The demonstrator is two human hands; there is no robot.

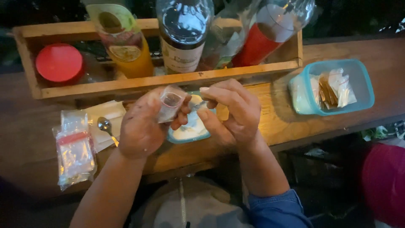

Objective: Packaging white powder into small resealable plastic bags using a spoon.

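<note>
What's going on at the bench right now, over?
Left hand holds small clear bag open. Right hand pinches at its mouth. Blue tub of white powder beneath. Nothing blocking.

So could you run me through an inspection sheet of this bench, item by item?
Surface: wooden bench top, dimly lit.
Job's things: small clear plastic bag held open in the left hand; right hand pinches something small at its mouth, above a shallow teal tub of white powder.
Clutter: wooden crate with bottles and a red-lidded jar; teal tub of sachets; stack of clear bags; metal spoon on white paper.
Grippers: no grippers, bare hands only.
Cables: nothing seen.
Surroundings: dark; a red shape at right, too dim to identify.
</note>
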